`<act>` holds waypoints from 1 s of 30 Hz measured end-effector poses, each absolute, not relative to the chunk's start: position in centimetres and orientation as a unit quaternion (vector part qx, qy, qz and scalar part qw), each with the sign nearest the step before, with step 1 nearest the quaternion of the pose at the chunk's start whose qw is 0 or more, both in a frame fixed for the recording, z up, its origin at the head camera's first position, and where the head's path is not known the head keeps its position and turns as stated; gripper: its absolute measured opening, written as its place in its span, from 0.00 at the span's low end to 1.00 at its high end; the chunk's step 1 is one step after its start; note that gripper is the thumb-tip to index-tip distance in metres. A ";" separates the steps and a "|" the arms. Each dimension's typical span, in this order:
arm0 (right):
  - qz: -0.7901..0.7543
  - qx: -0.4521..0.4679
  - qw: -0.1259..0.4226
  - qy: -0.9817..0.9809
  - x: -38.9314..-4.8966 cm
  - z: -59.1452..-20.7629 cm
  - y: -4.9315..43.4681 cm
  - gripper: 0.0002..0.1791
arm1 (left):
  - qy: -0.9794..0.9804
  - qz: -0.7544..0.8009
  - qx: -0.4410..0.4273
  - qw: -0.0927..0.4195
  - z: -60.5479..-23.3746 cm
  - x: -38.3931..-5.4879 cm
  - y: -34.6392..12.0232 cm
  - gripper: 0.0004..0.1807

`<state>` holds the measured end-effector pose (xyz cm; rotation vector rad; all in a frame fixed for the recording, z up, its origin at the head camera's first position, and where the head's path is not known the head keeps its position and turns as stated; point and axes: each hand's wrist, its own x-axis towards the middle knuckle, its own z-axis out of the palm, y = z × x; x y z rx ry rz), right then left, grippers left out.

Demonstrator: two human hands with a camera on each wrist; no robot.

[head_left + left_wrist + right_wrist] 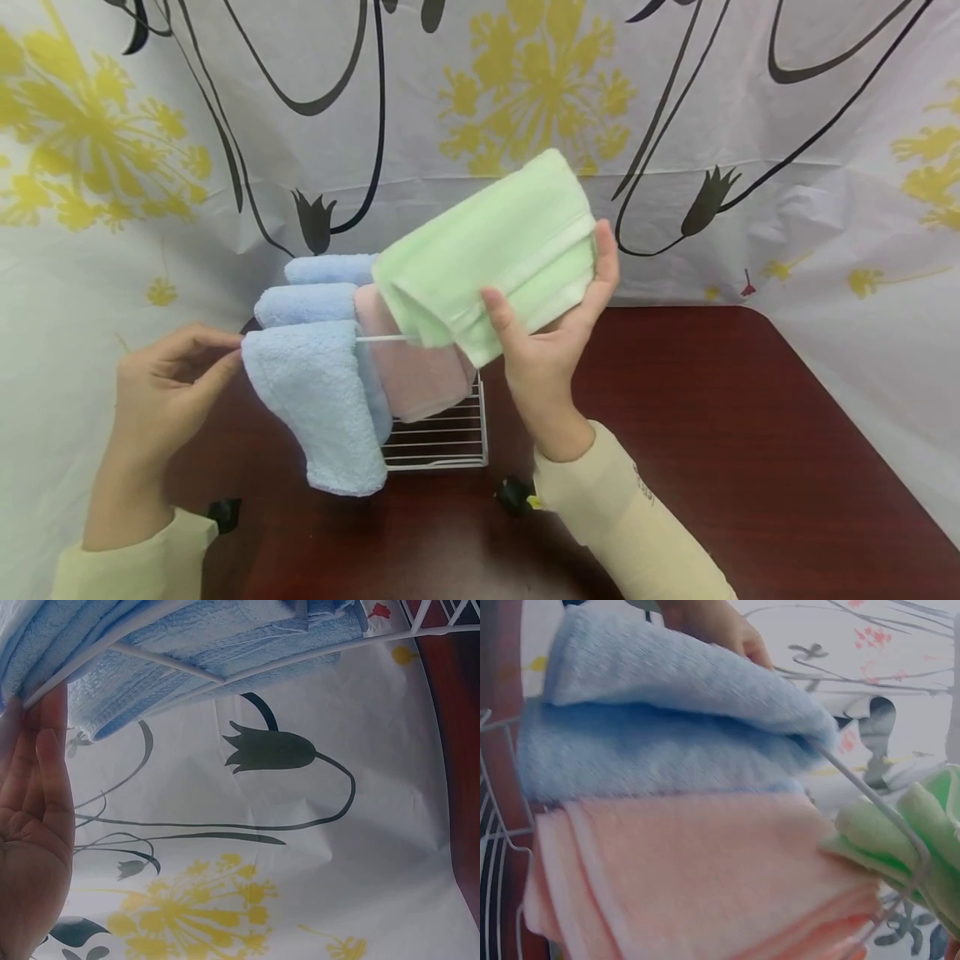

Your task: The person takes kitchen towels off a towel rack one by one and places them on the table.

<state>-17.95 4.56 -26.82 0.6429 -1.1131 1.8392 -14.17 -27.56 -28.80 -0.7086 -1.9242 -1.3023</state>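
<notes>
The folded green towel [483, 250] is up in front of the pink towel [416, 379], gripped between the right hand's [551, 358] thumb and fingers; the left hand [161, 392] pinches the wire rack [438, 466] (beside a blue towel [318, 400]).

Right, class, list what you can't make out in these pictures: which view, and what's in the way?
Head view: part of the pink towel, behind the green towel.
Head view: some right hand fingers, also behind the green towel.
Head view: much of the rack, behind the blue towels.
Head view: sleeve lettering, too small to read.
Left wrist view: part of the left hand, cut off by the left edge.
</notes>
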 end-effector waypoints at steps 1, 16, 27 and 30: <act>0.743 0.257 0.435 -0.439 -18.1 -26.7 4.8 0.58 | -0.743 -0.501 -0.273 0.350 -28.8 -14.2 -27.6 0.11; 0.764 0.221 0.472 -0.379 -19.5 -26.7 7.9 0.51 | -0.708 -0.546 -0.295 0.338 -28.9 -14.4 -27.4 0.09; 0.757 0.184 0.490 -0.391 -19.1 -26.9 10.5 0.50 | -0.694 -0.564 -0.294 0.337 -28.9 -14.5 -27.3 0.10; 0.747 0.175 0.492 -0.411 -18.8 -27.3 11.2 0.48 | -0.682 -0.577 -0.302 0.333 -29.1 -14.5 -27.3 0.12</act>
